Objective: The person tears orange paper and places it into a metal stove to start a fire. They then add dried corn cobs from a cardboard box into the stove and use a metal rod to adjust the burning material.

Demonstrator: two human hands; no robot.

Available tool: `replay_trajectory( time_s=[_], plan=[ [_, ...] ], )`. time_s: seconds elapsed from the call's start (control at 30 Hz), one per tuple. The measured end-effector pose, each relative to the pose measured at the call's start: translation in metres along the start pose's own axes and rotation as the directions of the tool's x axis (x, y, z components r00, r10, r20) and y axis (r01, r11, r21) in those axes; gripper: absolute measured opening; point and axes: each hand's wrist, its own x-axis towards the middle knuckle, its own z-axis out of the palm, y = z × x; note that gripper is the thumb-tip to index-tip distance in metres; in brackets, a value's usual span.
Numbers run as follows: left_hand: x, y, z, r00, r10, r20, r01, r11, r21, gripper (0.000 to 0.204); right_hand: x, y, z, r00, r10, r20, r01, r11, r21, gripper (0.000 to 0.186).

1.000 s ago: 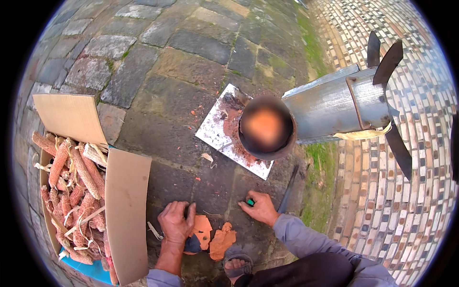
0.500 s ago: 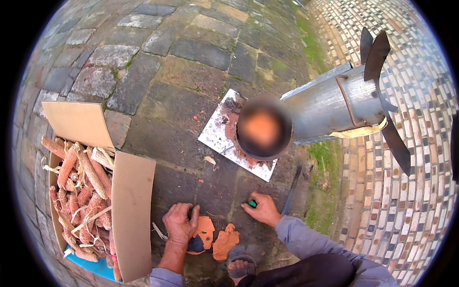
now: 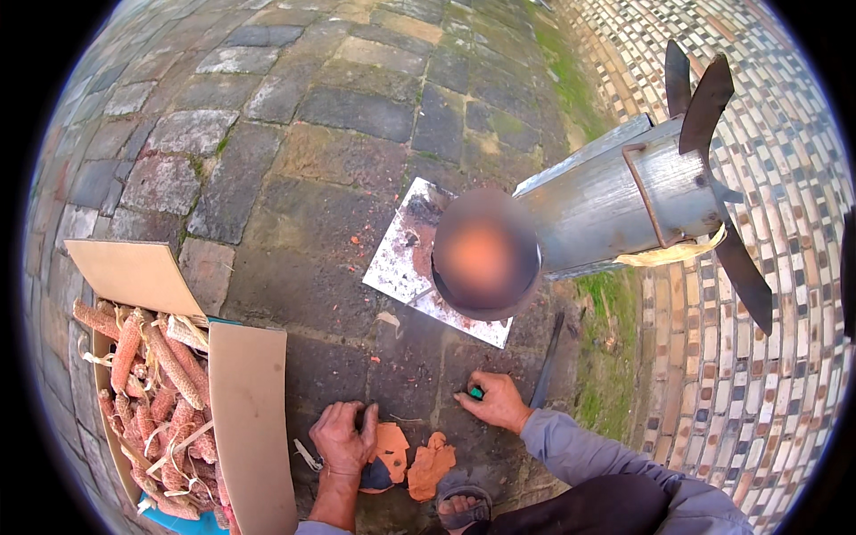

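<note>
Stone paving (image 3: pixel 352 214) carries, at left, a carton (image 3: pixel 254 428) of corncobs (image 3: pixel 165 366). Your left grip (image 3: pixel 346 439) sits beside orange scraps (image 3: pixel 432 465); you cannot tell its closure. Your right grip (image 3: pixel 497 403) clasps a green object (image 3: pixel 477 392), nearer you than the metal stove (image 3: pixel 584 214).

The right hand (image 3: pixel 501 403) holds a green object (image 3: pixel 477 392), perhaps a lighter, the left hand (image 3: pixel 342 437) beside orange scraps (image 3: pixel 431 467).

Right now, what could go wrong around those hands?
The small green object could slip from the right hand, which seems only to pinch it. The sandalled foot might tread on the nearest orange piece. If the blurred orange glow in the round metal container is fire, reaching there may burn.
</note>
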Motion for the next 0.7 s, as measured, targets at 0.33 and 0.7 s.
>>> replay_trajectory(
  time_s=[0.33, 0.7],
  plan=[
    [0.002, 0.004, -0.005, 1.000, -0.004, 0.003, 0.004, 1.000, -0.030, 0.015, -0.002, 0.003, 0.003, 1.000, -0.002, -0.011, 0.002, 0.999, -0.033, 0.032],
    [0.001, 0.006, -0.026, 0.951, -0.219, 0.216, 0.228, 0.974, -0.014, 0.023, 0.002, -0.006, 0.008, 0.996, 0.088, 0.019, -0.087, 0.993, -0.077, 0.037]
  ],
)
